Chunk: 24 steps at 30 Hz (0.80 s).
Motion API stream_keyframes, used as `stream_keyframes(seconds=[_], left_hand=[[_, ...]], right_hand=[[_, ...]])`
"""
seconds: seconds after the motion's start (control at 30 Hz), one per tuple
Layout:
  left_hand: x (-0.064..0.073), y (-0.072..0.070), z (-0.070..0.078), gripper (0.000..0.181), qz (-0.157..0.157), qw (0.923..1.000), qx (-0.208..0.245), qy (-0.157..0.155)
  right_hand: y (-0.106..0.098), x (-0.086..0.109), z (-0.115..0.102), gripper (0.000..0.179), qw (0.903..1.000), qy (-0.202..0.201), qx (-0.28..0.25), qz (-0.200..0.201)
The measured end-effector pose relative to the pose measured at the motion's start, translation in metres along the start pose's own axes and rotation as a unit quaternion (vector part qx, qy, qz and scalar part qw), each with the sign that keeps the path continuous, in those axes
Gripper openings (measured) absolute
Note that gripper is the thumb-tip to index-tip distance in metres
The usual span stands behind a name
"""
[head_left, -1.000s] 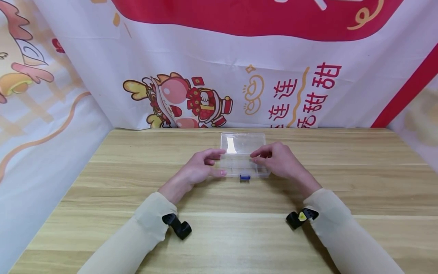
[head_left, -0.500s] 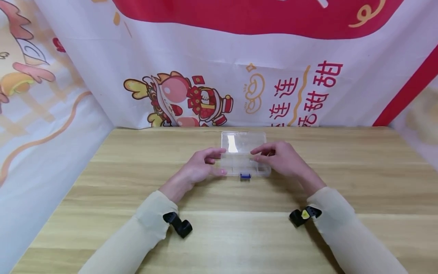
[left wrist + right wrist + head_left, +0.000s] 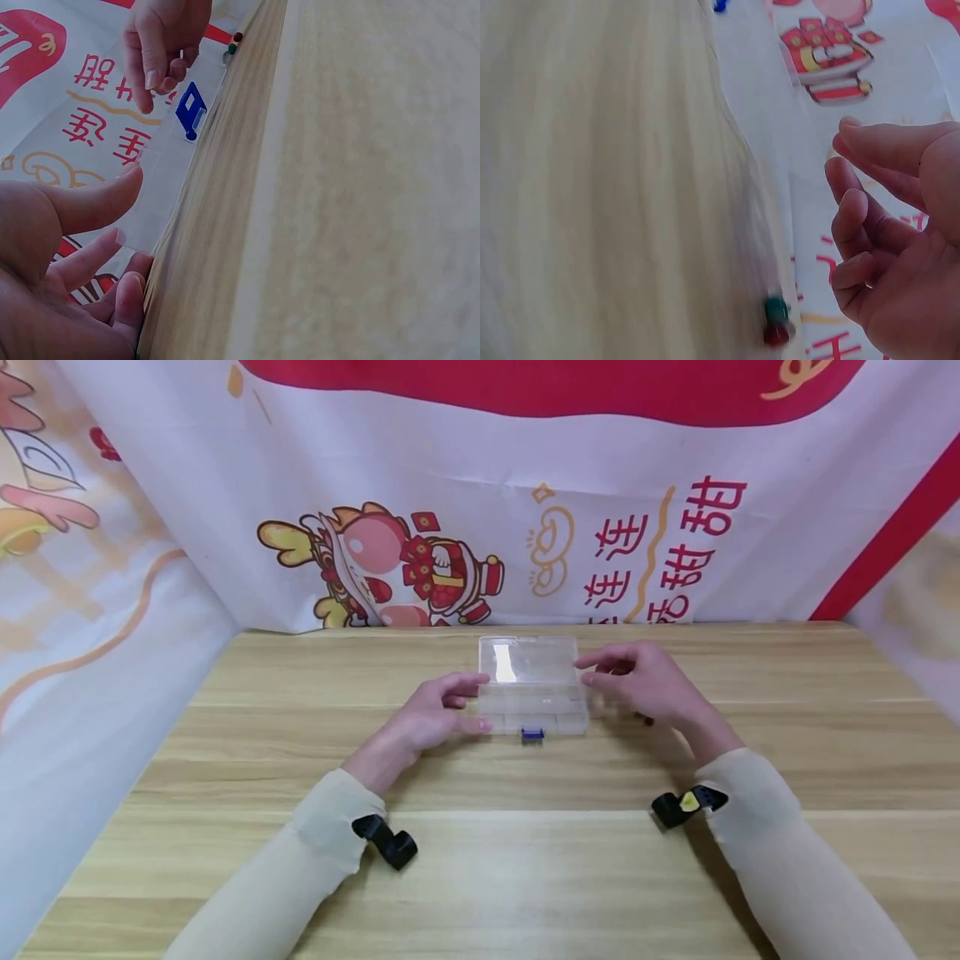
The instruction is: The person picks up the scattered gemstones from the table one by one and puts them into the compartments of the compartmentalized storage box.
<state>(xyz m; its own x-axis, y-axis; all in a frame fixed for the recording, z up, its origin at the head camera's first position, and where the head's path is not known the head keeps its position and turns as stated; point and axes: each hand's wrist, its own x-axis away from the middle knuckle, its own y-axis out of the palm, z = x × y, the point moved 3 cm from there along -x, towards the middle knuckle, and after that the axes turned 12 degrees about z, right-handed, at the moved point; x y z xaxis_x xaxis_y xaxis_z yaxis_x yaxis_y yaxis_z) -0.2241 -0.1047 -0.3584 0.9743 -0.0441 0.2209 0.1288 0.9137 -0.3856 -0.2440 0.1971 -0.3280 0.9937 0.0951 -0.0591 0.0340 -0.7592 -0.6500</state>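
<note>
A clear plastic compartment box point(image 3: 491, 720) lies with its lid point(image 3: 536, 660) laid back and a blue latch point(image 3: 532, 734) at its front. My left hand point(image 3: 438, 714) holds the box's left end, thumb at the front corner and index fingertip near the hinge. Beside the right end is my right hand point(image 3: 648, 681), fingers loosely bent; nothing shows between them in the right wrist view. Under that hand sit small round beads: a green bead point(image 3: 776, 308), a red bead point(image 3: 777, 334) and a pale one partly hidden behind them.
The wooden table point(image 3: 525, 877) runs back to a printed cloth backdrop point(image 3: 465, 460), with another cloth at the left side. Each sleeve cuff carries a black wrist camera, the left camera point(image 3: 393, 846) and the right camera point(image 3: 671, 810).
My right hand has moved right from over the compartments to beyond the box's right end, baring the right-hand compartments. Dark beads now show beneath it. My left hand stays at the box.
</note>
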Motion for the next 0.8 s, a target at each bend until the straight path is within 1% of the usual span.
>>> stream_keyframes(seconds=[0.2,0.27,0.4,0.5,0.6,0.7,0.8], left_hand=[[-0.001,0.001,-0.001,0.069,-0.003,1.0,0.008,0.001],[-0.001,0.001,-0.002,0.07,-0.003,1.0,0.006,-0.002],[-0.001,0.002,-0.001,0.069,-0.002,1.0,0.002,-0.005],[-0.001,0.002,0.001,0.069,-0.002,1.0,-0.001,-0.004],[-0.002,0.001,0.002,0.07,-0.004,1.0,-0.003,0.0],[-0.002,0.0,0.002,0.07,-0.005,1.0,-0.005,0.001],[-0.001,0.0,0.002,0.069,-0.004,1.0,-0.005,-0.002]], right_hand=[[-0.017,-0.002,0.023,0.035,0.9998,0.016,0.011,0.009],[-0.023,-0.003,0.033,0.036,0.9996,0.025,0.015,0.005],[-0.036,-0.003,0.055,0.039,0.9985,0.047,0.023,-0.017],[-0.044,-0.003,0.068,0.042,0.9971,0.061,0.036,-0.029],[-0.05,-0.003,0.076,0.044,0.996,0.073,0.041,-0.031],[-0.053,-0.003,0.08,0.044,0.9956,0.081,0.035,-0.03],[-0.054,-0.002,0.083,0.04,0.9956,0.081,0.025,-0.039]])
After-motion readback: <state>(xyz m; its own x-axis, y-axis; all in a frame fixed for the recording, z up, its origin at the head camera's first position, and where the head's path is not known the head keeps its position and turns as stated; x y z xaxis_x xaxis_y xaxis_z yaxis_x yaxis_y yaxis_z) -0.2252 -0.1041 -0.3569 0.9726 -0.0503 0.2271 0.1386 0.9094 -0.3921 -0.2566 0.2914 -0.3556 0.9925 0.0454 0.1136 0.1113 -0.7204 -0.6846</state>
